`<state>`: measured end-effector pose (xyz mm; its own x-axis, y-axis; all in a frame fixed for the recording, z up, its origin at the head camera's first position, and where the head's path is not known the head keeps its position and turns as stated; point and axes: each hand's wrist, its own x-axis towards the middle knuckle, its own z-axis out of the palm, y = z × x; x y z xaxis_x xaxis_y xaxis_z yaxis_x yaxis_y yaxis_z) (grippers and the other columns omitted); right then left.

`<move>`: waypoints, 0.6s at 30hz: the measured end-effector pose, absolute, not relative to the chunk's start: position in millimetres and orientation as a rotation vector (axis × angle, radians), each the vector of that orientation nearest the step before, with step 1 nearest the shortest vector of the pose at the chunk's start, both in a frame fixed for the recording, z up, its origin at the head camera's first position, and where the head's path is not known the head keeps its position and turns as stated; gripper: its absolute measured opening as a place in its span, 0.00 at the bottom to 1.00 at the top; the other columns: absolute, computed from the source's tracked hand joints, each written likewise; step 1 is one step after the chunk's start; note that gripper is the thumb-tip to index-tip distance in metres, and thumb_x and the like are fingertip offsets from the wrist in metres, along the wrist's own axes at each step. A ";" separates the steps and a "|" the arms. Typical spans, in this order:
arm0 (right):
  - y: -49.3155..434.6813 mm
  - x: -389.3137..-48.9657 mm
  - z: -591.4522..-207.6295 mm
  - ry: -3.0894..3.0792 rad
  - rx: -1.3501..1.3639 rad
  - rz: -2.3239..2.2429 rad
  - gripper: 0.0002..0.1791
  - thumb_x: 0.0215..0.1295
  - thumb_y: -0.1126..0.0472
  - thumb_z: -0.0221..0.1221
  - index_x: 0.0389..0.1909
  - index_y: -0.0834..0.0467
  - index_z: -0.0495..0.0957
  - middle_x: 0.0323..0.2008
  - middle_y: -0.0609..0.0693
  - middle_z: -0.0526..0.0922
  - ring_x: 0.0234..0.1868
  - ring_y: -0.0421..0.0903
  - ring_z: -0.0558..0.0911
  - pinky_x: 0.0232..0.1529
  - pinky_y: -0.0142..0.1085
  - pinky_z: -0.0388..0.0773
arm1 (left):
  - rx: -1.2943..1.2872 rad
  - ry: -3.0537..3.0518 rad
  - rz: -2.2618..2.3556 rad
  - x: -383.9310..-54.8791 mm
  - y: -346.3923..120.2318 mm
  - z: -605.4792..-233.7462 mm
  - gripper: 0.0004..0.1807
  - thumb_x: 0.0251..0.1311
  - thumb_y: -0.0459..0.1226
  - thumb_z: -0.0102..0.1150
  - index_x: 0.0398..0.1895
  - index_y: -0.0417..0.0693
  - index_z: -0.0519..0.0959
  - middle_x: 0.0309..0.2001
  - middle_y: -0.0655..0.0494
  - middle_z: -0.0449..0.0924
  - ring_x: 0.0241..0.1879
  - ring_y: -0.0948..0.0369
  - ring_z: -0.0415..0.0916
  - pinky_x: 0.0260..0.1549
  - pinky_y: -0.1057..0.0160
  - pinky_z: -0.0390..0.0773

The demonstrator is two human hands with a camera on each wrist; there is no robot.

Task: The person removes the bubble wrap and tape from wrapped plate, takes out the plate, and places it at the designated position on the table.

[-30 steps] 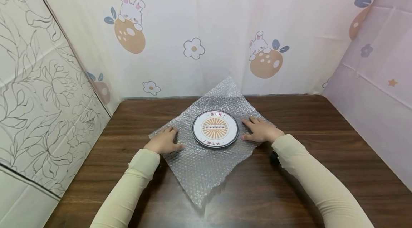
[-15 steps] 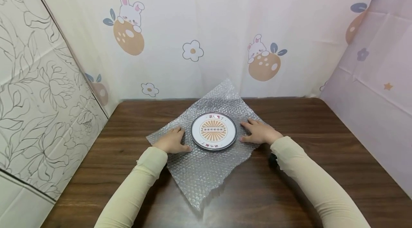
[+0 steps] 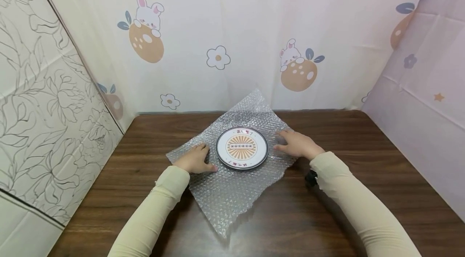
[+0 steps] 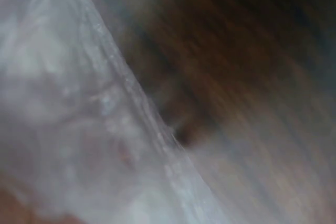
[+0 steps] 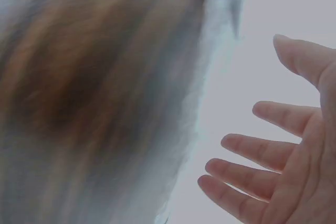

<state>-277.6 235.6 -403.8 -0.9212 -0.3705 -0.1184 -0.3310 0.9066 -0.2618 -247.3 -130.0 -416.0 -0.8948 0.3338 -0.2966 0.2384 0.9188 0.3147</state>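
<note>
A round white plate (image 3: 242, 148) with a dark rim and an orange sunburst print lies face up on a sheet of bubble wrap (image 3: 232, 196). To the left of the plate, my left hand (image 3: 194, 160) rests on the wrap with its thumb spread, apart from the rim. On the right side, my right hand (image 3: 298, 144) hovers over or lightly touches the wrap's right corner, its fingers pointing at the plate. The right wrist view shows the right hand (image 5: 294, 156) with fingers spread and nothing held. In the left wrist view the bubble wrap (image 4: 79, 103) is blurred and close.
The dark wooden table (image 3: 363, 160) bears the wrap, whose far corner leans against the patterned curtain (image 3: 247, 15) behind. A wall with flower line drawings (image 3: 54, 79) borders the left side. Another curtain stretch (image 3: 432, 67) borders the right.
My left hand has slid right toward the plate and then stayed. Over the last half second my right hand has shifted slightly right and lifted a little. The plate lies still.
</note>
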 end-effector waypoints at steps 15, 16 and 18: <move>201.2 -288.1 -383.0 2.923 -0.436 -1.078 0.31 0.72 0.50 0.54 0.72 0.58 0.62 0.63 0.66 0.73 0.60 0.64 0.77 0.55 0.56 0.77 | 0.417 2.729 0.408 -247.0 -129.8 -418.4 0.53 0.57 0.59 0.64 0.76 0.37 0.54 0.77 0.39 0.48 0.76 0.41 0.46 0.73 0.42 0.54; 198.2 -289.2 -383.5 2.918 -0.435 -1.108 0.31 0.72 0.51 0.54 0.71 0.58 0.63 0.63 0.66 0.74 0.60 0.64 0.77 0.55 0.56 0.78 | 0.419 2.729 0.410 -247.1 -129.9 -418.4 0.53 0.57 0.59 0.64 0.75 0.37 0.54 0.77 0.39 0.48 0.76 0.41 0.46 0.73 0.42 0.54; 193.5 -291.1 -385.0 2.900 -0.418 -1.167 0.30 0.72 0.52 0.54 0.71 0.59 0.63 0.61 0.66 0.75 0.59 0.64 0.78 0.55 0.55 0.78 | 0.420 2.730 0.411 -247.3 -130.0 -418.3 0.53 0.57 0.59 0.64 0.75 0.37 0.54 0.77 0.39 0.48 0.76 0.42 0.46 0.73 0.42 0.54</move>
